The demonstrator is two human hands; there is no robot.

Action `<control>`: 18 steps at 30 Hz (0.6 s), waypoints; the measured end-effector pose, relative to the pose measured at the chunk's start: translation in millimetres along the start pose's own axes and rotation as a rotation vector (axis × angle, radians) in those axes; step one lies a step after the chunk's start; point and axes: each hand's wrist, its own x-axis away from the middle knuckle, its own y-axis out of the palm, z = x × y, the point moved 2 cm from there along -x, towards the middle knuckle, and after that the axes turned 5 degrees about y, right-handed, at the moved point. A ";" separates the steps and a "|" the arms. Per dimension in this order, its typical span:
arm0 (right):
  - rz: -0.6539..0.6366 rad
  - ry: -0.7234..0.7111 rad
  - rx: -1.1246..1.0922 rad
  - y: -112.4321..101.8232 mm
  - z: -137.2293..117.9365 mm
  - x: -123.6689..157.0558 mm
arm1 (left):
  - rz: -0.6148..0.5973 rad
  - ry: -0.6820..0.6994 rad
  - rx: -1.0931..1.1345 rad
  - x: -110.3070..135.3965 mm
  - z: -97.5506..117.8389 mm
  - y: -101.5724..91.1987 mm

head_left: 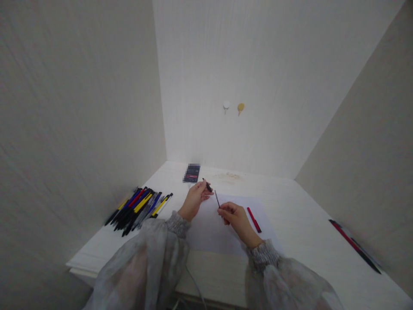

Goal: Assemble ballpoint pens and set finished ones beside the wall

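My left hand (pixel 195 199) is closed in a pinch on a short black pen part (pixel 208 186), held just above the white table. My right hand (pixel 235 216) is closed around a thin dark pen refill (pixel 217 199) that points up and away from me. Both hands hover over a white sheet of paper (pixel 211 230). A red pen barrel (pixel 254 219) lies on the sheet just right of my right hand. Loose grey sleeves cover both forearms.
A pile of several pens (pixel 139 207), black, blue, yellow and red, lies at the left of the table. A small dark box (pixel 192 173) sits at the back. Red and black pens (pixel 354 246) lie by the right wall. Walls close in on three sides.
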 end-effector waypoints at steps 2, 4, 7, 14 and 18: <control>-0.024 0.019 -0.007 1.5 0.4 -0.1 | 0.023 -0.031 0.120 0.3 1.9 0.6; -0.033 0.028 -0.016 1.9 -0.6 0.3 | 0.039 -0.051 0.174 0.3 1.9 -0.1; -0.037 0.024 -0.017 1.3 -2.9 0.8 | 0.042 -0.061 0.207 -0.4 0.4 -1.3; -0.029 0.014 0.015 -0.1 1.8 -0.8 | 0.017 -0.064 0.185 1.7 -0.8 1.1; -0.025 0.002 0.028 -0.5 3.8 -1.0 | -0.018 -0.054 0.163 3.6 -0.2 3.4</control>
